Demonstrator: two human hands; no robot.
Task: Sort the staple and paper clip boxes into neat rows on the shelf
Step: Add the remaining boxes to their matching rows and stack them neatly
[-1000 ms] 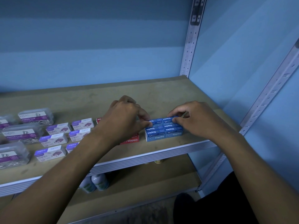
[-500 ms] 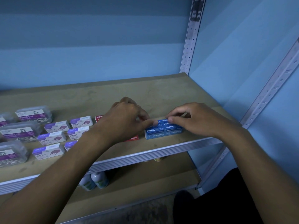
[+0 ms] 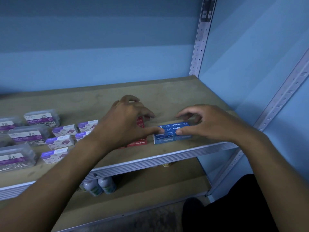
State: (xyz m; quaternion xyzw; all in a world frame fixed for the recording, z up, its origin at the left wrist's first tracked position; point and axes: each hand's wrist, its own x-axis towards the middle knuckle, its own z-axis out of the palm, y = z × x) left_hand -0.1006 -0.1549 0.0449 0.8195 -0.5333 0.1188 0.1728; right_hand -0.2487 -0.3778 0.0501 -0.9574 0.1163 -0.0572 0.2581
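Both my hands have opened up since before: my left hand (image 3: 127,124) and right hand (image 3: 207,124) spread their fingers loosely over the blue staple boxes (image 3: 172,133) on the shelf (image 3: 167,101).

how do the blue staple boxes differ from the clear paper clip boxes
The blue staple boxes are opaque card, packed tight at the shelf's right; both hands touch them. The clear paper clip boxes are see-through plastic, bulkier, spaced apart at the left, untouched. Both sit on the same shelf.
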